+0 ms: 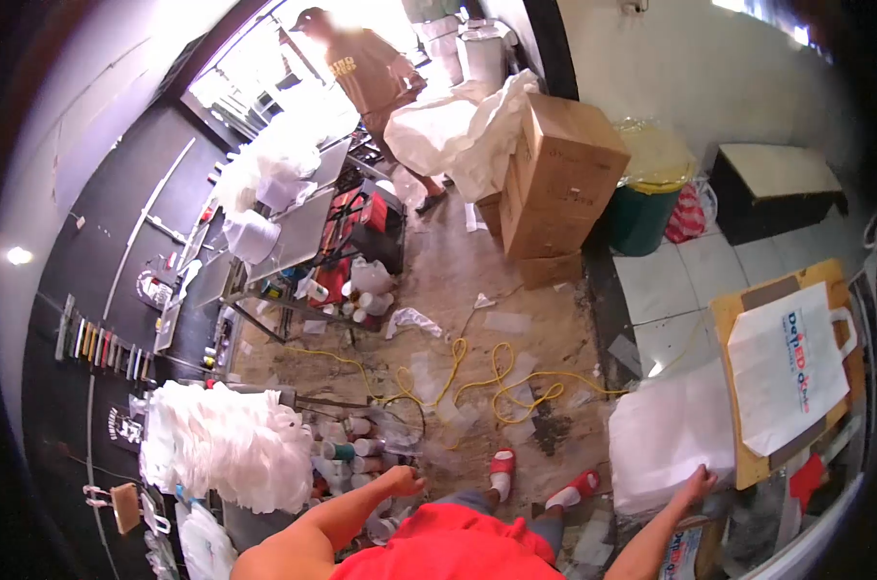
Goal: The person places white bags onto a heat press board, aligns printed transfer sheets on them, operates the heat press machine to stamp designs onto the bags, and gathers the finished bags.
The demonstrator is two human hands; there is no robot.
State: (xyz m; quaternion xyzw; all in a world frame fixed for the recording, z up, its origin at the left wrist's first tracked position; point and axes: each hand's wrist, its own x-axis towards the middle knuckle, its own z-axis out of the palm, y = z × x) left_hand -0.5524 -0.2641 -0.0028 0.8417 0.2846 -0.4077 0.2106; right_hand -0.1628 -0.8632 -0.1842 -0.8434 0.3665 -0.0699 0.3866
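Observation:
My right hand (697, 482) is closed at the lower edge of a plain white bag or sheet (666, 449), which spreads out on my right. Beside it, on a wooden board (745, 458), lies a white tote bag (785, 372) with blue and red lettering and a loop handle. My left hand (403, 480) hangs in front of me with curled fingers, and nothing shows in it. Nearest to that hand are several jars and tubs (366, 448) on the floor. Further left is a large heap of white bags (226, 445).
A yellow cord (504, 387) loops across the floor among scraps. Ahead stand stacked cardboard boxes (564, 179) and a green bin (642, 217). A cluttered table (298, 232) runs along the left. Another person (371, 72) is near the bright doorway.

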